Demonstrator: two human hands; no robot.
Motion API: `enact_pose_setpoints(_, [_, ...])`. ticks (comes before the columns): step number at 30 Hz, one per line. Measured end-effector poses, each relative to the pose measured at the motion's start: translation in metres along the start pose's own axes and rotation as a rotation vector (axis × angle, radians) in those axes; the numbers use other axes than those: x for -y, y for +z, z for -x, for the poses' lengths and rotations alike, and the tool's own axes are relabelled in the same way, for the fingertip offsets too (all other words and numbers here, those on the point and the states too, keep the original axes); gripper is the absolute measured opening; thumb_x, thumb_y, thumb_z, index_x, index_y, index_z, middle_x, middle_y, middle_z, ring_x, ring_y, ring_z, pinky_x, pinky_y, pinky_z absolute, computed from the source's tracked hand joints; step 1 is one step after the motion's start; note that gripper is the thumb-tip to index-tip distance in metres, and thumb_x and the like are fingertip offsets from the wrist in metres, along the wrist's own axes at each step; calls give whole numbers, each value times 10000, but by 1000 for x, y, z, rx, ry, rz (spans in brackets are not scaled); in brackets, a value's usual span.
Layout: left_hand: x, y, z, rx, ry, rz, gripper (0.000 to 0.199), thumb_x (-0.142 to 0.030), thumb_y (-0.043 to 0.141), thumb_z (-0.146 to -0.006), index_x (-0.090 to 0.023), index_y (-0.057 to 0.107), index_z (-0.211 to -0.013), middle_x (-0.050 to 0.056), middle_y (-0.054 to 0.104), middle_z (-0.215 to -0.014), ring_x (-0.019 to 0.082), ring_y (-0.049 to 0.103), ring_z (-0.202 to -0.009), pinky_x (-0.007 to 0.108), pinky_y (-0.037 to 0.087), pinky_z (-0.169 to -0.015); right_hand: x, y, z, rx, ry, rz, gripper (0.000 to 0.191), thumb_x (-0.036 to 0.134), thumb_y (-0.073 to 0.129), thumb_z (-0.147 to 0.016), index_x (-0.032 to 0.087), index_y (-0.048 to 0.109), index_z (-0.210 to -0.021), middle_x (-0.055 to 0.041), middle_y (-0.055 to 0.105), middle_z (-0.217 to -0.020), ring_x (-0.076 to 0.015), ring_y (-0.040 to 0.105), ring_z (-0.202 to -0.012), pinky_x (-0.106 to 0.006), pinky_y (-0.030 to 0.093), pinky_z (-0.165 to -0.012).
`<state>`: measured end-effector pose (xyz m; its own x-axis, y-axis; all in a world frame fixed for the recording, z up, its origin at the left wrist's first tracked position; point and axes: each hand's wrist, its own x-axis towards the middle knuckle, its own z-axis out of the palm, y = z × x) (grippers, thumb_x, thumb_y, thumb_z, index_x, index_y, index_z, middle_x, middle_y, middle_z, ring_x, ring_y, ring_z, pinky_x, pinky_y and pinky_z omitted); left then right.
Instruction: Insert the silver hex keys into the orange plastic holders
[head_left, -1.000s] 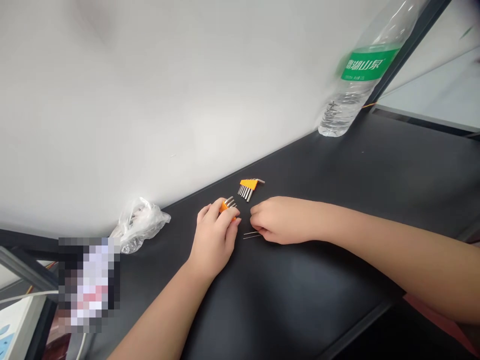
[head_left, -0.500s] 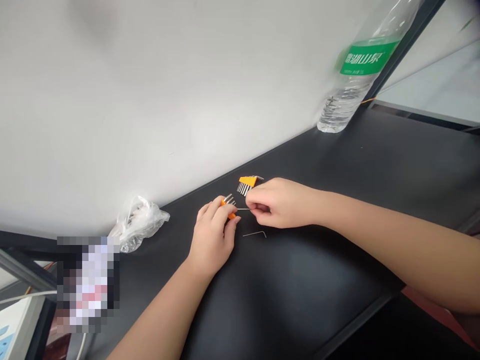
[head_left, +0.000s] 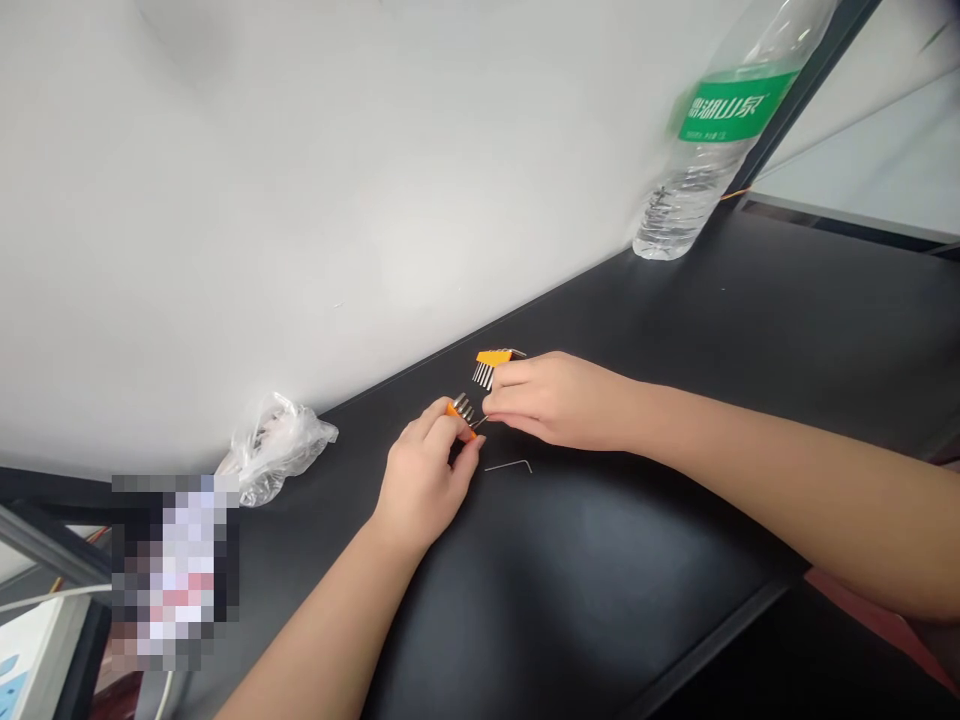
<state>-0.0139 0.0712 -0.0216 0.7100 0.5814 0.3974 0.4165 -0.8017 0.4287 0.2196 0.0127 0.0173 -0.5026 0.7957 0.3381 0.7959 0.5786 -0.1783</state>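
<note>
My left hand (head_left: 431, 470) is closed on an orange holder (head_left: 463, 419) with several metal keys sticking out of it. Just right of that holder, my right hand (head_left: 551, 402) pinches a thin metal key (head_left: 481, 421), whose tip is at the holder's edge; whether it sits inside a slot is too small to tell. Behind my right fingers lies a second orange holder (head_left: 493, 357) with several metal keys. One thin L-shaped key (head_left: 510, 465) lies loose on the black table (head_left: 570, 560), in front of my hands.
A clear bottle with a green label (head_left: 739, 105) stands at the back right by the wall. To the left lies a crumpled clear plastic bag (head_left: 281, 450), beside a blurred-out patch. A white box (head_left: 45, 650) and a cable are at the lower left.
My right hand has moved slightly left, closer to the held holder, and its key now slants. The holder in my left hand has turned a little, showing more of its keys.
</note>
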Motion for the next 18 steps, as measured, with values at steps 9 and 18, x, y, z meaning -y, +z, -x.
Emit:
enact_pose_setpoints(9, [1, 4, 1, -62, -23, 41, 147, -240, 673, -901, -219, 542, -839, -8, 671, -899, 104, 568, -659, 232, 433, -606, 4, 18, -4, -178, 230, -469, 139, 276, 639, -979, 194, 642, -867, -16, 691, -804, -160, 613, -721, -310, 483, -717])
enact_pose_setpoints(18, [3, 3, 1, -182, -126, 37, 166, -261, 728, -853, -216, 569, -848, -14, 735, -917, 106, 645, -668, 222, 473, -594, -5, 45, -11, -193, 561, -1385, 348, 422, 766, -902, 159, 762, -1129, -74, 768, -958, -190, 750, -768, -391, 649, -795])
